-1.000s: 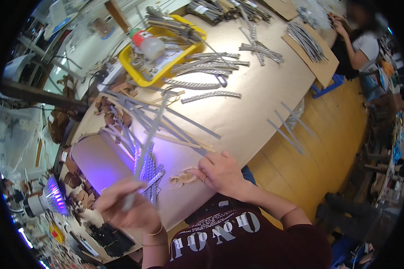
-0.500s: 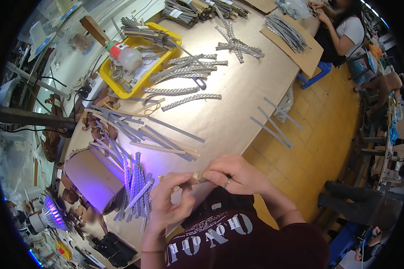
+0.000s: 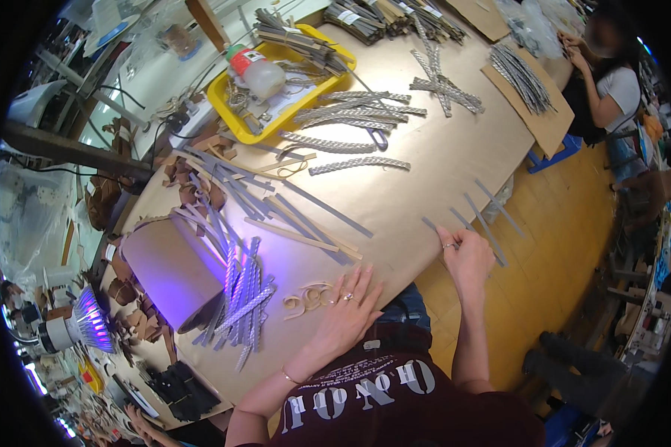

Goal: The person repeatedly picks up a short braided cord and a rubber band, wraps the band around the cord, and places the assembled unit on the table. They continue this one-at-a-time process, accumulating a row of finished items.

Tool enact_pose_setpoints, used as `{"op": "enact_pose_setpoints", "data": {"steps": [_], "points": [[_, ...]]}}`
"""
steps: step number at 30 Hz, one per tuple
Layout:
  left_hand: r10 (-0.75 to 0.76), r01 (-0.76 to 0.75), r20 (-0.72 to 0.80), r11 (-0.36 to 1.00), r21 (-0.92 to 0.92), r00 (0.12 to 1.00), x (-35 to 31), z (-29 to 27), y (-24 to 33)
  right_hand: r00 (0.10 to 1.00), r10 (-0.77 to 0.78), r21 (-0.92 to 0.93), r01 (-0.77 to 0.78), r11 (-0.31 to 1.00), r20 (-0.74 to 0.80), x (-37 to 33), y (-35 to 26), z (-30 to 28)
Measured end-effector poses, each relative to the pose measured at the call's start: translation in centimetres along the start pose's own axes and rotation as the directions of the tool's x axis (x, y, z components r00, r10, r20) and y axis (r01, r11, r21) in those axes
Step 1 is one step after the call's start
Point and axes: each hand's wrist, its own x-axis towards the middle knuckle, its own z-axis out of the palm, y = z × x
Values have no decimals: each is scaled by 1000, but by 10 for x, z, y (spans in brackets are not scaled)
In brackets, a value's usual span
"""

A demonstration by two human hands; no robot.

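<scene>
My left hand [image 3: 348, 309] lies at the near edge of the table, fingers spread flat. Beside its fingertips are several curled, thin beige strips [image 3: 306, 299]. Over by the right-hand table edge, my right hand [image 3: 466, 257] has its fingers pinched round a narrow grey strip [image 3: 429, 223], one end of which sticks out over the table. Just beyond it, several more grey strips [image 3: 484, 227] lie across the edge and overhang the floor. Long grey and beige strips [image 3: 306, 223] are piled loosely ahead of my left hand.
Braided grey straps [image 3: 359, 165] lie mid-table, near a yellow tray [image 3: 218, 97] with a bottle [image 3: 257, 71]. At left, a brown cylinder [image 3: 173, 264] carries strips and braids under a purple-lit lamp [image 3: 89, 320]. Cardboard with braids [image 3: 525, 82] lies near a seated person [image 3: 611, 89].
My hands were together, pinching a small strip; now they are apart. The left has opened flat beside the curled strips, and the right has moved out to the table edge. The view has shifted.
</scene>
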Motion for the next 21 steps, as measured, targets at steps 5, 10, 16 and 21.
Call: {"op": "enact_pose_setpoints", "data": {"steps": [5, 10, 16, 21], "points": [[-36, 39, -49, 998, 51, 998, -16, 5, -8, 999, 43, -186, -42, 982, 4, 0, 1, -5], [-47, 51, -77, 997, 59, 996, -28, 7, -7, 902, -221, -252, 130, 959, -372, -17, -9, -5], [-37, 31, -341, 999, -25, 939, -38, -17, -14, 902, -428, 197, 410, 891, 61, -25, -69, 26], [-105, 108, -607, 994, -31, 788, -33, -33, -19, 862, -506, 116, 499, 859, 33, -26, -100, 45]]}}
